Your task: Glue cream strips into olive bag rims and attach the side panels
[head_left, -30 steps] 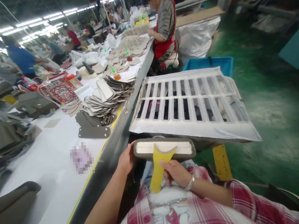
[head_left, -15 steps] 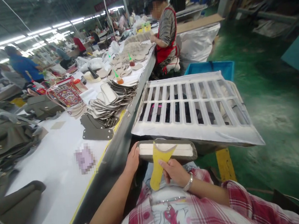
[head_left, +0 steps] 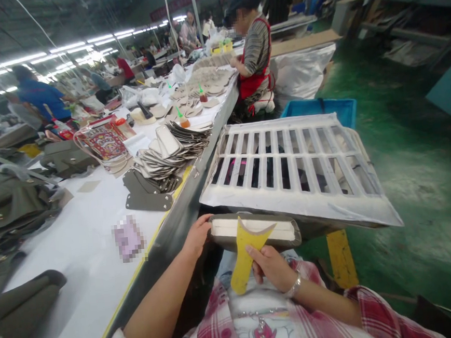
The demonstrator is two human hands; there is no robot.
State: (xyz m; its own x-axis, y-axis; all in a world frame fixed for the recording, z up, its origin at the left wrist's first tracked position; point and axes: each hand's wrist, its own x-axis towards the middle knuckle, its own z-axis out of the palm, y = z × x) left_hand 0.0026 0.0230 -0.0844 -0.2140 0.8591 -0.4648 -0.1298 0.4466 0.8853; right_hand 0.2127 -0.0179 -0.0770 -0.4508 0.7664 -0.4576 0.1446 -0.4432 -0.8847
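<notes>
The left hand (head_left: 195, 237) clasps the grey panel (head_left: 224, 229); the right hand (head_left: 271, 267) pinches a yellow scraper (head_left: 245, 256). White coating (head_left: 283, 228) already spans the panel.

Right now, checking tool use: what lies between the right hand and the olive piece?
Head view: a yellow scraper, handle in the right hand, forked end on the olive piece.

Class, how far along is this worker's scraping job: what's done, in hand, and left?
Done, perhaps: the fanned stack of white-faced pieces on the table, though I cannot tell. In hand: the left hand steadies a grey panel while the right hand presses a yellow scraper on its white face. Left, likely: the flat grey pieces beside the stack.
</notes>
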